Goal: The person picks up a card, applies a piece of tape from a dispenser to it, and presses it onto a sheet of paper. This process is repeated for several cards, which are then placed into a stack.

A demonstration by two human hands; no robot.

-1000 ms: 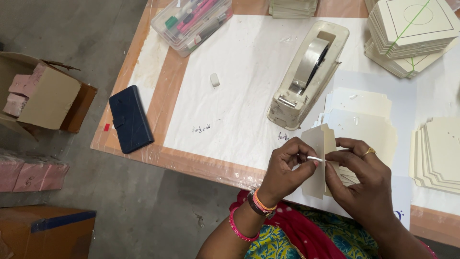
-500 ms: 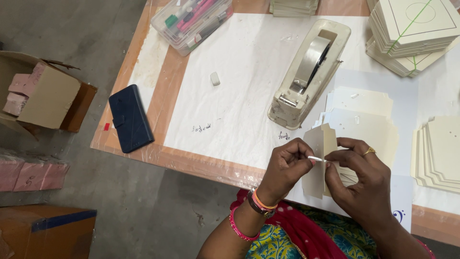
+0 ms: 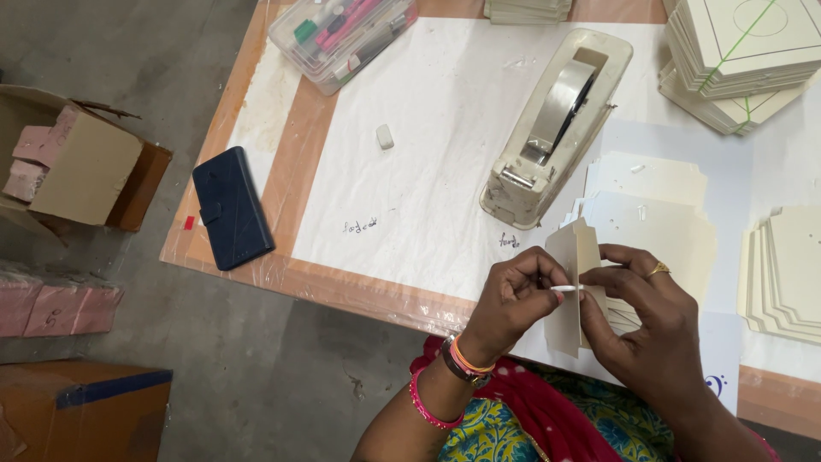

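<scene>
A clear plastic box point(image 3: 342, 38) sits at the far left corner of the table point(image 3: 282, 184), lid on, filled with pens and markers in pink, green and dark colours. On the floor to the left, an open brown cardboard box point(image 3: 81, 171) holds pink blocks and a beige flap. A second cardboard box point(image 3: 81, 411) with a blue edge stands at the near left.

At the near edge of the table, two hands hold a folded cream card piece point(image 3: 571, 295) upright between them, just above the tabletop. The card is pale, stiff and cut with stepped corners, its panels pressed together. The left hand point(image 3: 513, 299) is closed in a pinch on the card's left side, and a thin white strip point(image 3: 566, 288) runs across from its fingertips. The right hand point(image 3: 646, 325), wearing a gold ring, grips the card's right side with bent fingers.

Just beyond the hands lie loose cream cards point(image 3: 658, 222). A beige tape dispenser point(image 3: 556, 124) stands farther back. Stacks of similar cards point(image 3: 744, 60) rest at the far right, and more point(image 3: 787, 274) at the right edge. A dark blue phone case point(image 3: 231, 208) lies at the left edge, with a small white eraser point(image 3: 385, 136) farther in.
</scene>
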